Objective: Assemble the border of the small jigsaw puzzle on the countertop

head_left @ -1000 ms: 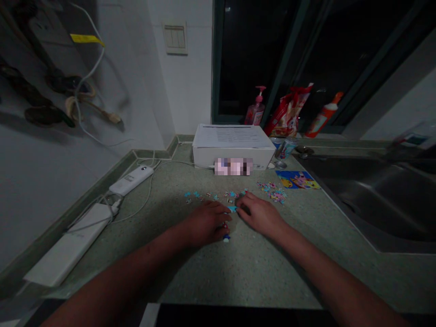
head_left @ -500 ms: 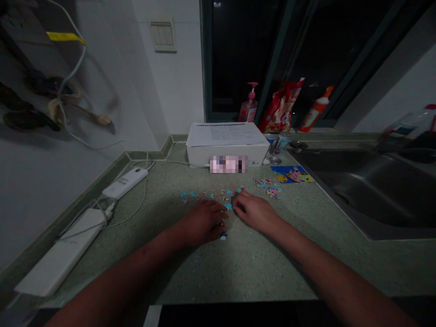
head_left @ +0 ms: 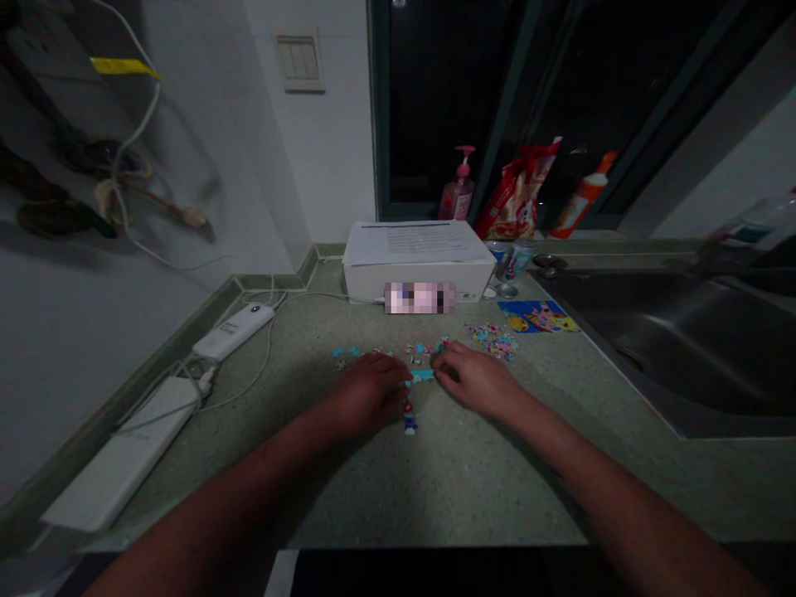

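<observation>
A partly joined jigsaw puzzle strip (head_left: 423,376) lies on the counter between my hands, light blue across its top. From its left end a column of darker red and blue puzzle pieces (head_left: 409,419) runs down toward me. My left hand (head_left: 371,394) is closed, its bent fingertips on the strip's left corner and partly covering it. At the right end, my right hand (head_left: 476,375) has thumb and fingers pinched together at a puzzle piece that they mostly hide. Loose puzzle pieces (head_left: 419,349) lie scattered just behind the strip.
A heap of small pieces (head_left: 494,340) lies right of centre, beside a colourful picture card (head_left: 538,317). Behind stand a white box (head_left: 419,253) and a phone-like pink object (head_left: 419,298). A sink (head_left: 628,356) is at right; a power strip (head_left: 133,452) and cables lie left.
My hands have drawn slightly apart, the right one shifting right. More of the light blue strip and the column below it now shows. The camera view has shifted a little.
</observation>
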Tool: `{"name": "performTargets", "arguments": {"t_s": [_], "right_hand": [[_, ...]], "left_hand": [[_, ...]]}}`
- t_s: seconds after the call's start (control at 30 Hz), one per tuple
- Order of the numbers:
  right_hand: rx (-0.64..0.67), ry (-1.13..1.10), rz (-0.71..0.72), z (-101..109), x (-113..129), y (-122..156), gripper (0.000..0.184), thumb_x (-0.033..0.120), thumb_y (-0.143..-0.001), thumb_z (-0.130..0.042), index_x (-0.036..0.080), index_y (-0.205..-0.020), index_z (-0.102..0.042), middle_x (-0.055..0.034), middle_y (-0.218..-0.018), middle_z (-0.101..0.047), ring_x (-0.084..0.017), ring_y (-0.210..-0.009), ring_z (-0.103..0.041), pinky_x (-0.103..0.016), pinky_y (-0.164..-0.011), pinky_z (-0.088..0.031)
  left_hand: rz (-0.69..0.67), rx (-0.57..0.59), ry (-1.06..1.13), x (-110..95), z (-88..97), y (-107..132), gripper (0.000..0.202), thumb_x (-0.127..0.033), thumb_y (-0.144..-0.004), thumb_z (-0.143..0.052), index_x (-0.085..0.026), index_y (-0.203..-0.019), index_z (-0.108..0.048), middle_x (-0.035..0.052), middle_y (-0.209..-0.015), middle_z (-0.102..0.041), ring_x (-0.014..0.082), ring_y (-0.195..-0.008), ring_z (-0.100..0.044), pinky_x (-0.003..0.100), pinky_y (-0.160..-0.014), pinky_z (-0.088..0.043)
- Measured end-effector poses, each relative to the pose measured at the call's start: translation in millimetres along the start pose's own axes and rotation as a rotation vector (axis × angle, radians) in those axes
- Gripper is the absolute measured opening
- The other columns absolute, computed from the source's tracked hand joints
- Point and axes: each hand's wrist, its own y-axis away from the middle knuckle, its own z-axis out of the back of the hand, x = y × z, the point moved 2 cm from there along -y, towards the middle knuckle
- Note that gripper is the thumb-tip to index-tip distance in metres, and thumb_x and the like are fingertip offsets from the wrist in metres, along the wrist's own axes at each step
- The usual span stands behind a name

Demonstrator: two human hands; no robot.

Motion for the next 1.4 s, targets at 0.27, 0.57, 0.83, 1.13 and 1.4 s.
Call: {"name": "performTargets", "arguments": {"t_s": [0.27,0.57,0.83,1.13,1.4], "right_hand": [[0.009,-0.027,0.039,-8,-1,1,0.015,0.018,-0.101,-0.064,0.023,-0.109,-0.076,-0.0077,-0.114,-0.077,-0.023,-0.101,-0.075,-0.032,-0.084,-0.053],[0.011,-0.027,0.025,-7,-3,1,0.015,0.020,-0.103,-0.065,0.025,-0.111,-0.076,-0.0070,-0.118,-0.077,-0.023,-0.106,-0.075,-0.031,-0.087,-0.053],[-0.005,0.043,-0.008,-3,-4,0,0.015,0.022,-0.105,-0.061,0.023,-0.108,-0.076,-0.0080,-0.114,-0.075,-0.023,-0.098,-0.074,-0.032,-0.080,-0.052],[-0.004,0.079,-0.040,-1,-4,0,0.015,0.023,-0.105,-0.062,0.024,-0.110,-0.076,-0.0081,-0.115,-0.075,-0.023,-0.095,-0.074,-0.031,-0.077,-0.050],[0.075,-0.162,0.153,-1,9,4,0.012,0.017,-0.098,-0.069,0.025,-0.095,-0.078,-0.0014,-0.092,-0.076,-0.018,-0.084,-0.070,-0.029,-0.076,-0.048]], "left_hand": [[0.435,-0.044,-0.236,33,41.9,-3,0.025,-0.023,-0.104,-0.054,-0.021,-0.107,-0.078,0.0116,-0.111,-0.079,0.0293,-0.108,-0.071,0.045,-0.100,-0.054],[0.480,0.110,-0.394,48,40.0,7,0.028,-0.014,-0.101,-0.054,-0.021,-0.111,-0.079,0.0125,-0.111,-0.079,0.0294,-0.105,-0.071,0.042,-0.095,-0.053],[0.587,0.133,-0.461,61,43.2,15,0.038,-0.008,-0.101,-0.046,-0.018,-0.118,-0.079,0.0150,-0.115,-0.078,0.0292,-0.106,-0.072,0.040,-0.092,-0.053],[0.419,0.186,-0.161,33,39.6,7,0.015,-0.026,-0.096,-0.065,-0.025,-0.103,-0.079,0.0089,-0.103,-0.080,0.0257,-0.088,-0.072,0.036,-0.077,-0.053],[0.434,0.222,-0.177,27,40.9,8,0.012,-0.026,-0.094,-0.066,-0.024,-0.097,-0.077,0.0103,-0.102,-0.079,0.0281,-0.090,-0.073,0.038,-0.078,-0.052]]}}
